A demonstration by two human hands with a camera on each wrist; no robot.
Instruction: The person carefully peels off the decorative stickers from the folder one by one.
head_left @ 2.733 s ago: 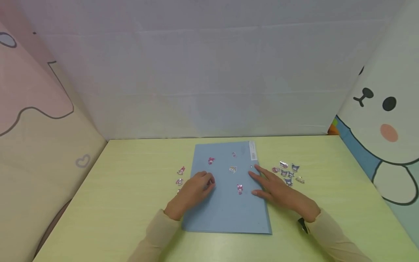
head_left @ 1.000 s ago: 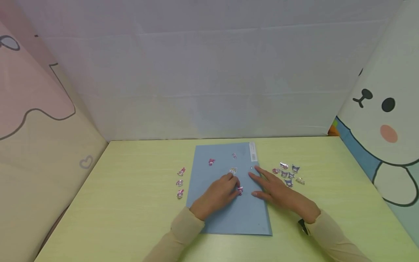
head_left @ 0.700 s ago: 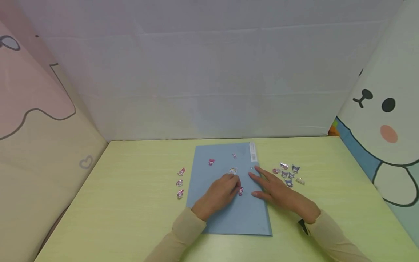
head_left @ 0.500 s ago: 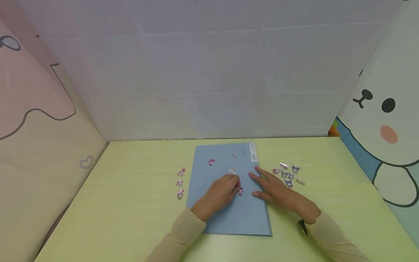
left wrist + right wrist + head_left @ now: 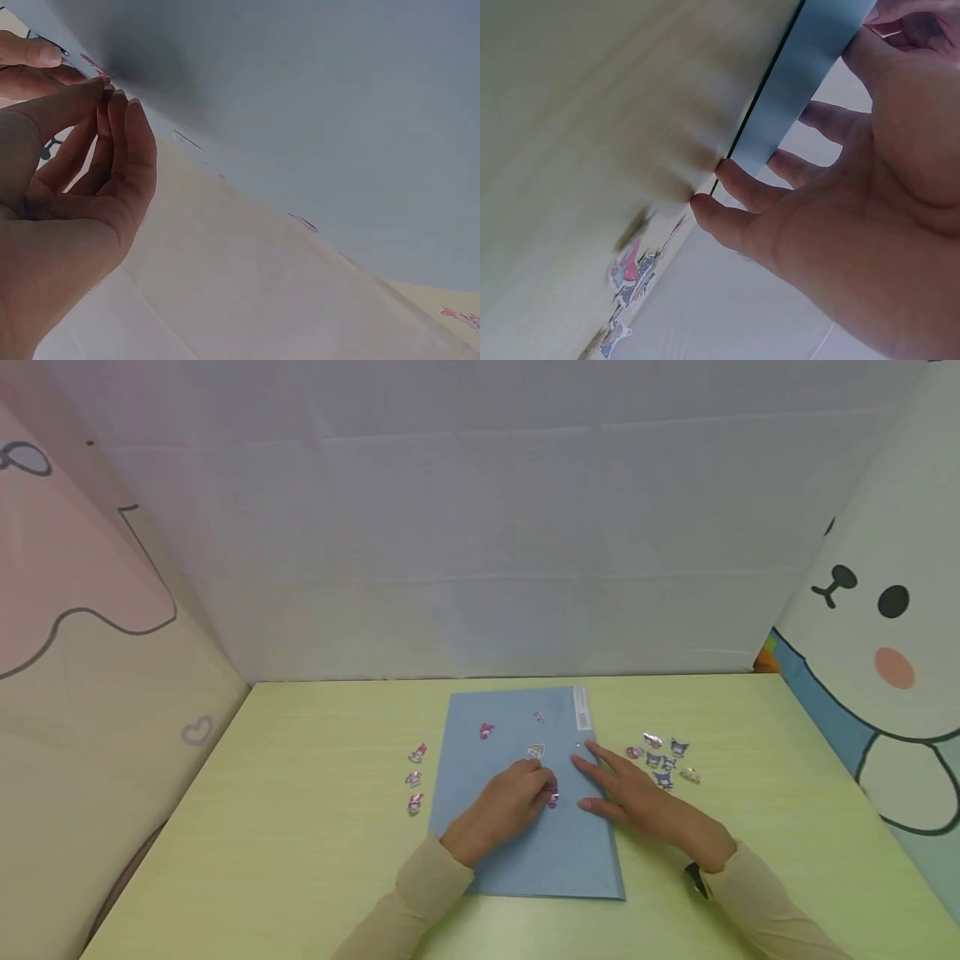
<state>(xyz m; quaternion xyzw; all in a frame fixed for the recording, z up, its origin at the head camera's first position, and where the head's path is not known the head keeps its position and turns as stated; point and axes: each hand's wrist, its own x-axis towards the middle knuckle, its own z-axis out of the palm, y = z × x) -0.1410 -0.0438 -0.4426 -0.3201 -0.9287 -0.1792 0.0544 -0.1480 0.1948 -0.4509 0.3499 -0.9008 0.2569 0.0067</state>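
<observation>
At the lower middle of the head view, folder (image 5: 540,870): flat on the tabletop (image 5: 322,777), with the lower sticker (image 5: 552,800) a little right of its centre, at the fingertips of the left hand (image 5: 506,797).
Right hand (image 5: 636,797): rests along the folder's right edge, fingers apart. Too light a press there could let the folder skid.
Sticker count: four on the folder, being the lower sticker, white sticker (image 5: 536,750), top sticker (image 5: 538,717) and upper-left sticker (image 5: 487,732); three in the left row (image 5: 413,779); seven in the right cluster (image 5: 653,760). One folder, two hands.
Left wrist view, lower sticker: upper left of the frame, thumb and fingertips drawn together and pinching its end. A twist could crease it or drag it askew; I cannot tell whether its far end touches the folder.
Right wrist view, right cluster: lower left of the frame, near the outermost fingertips. An outward sweep of the hand could scatter it. Its stickers overlap from this angle, so no count here.
</observation>
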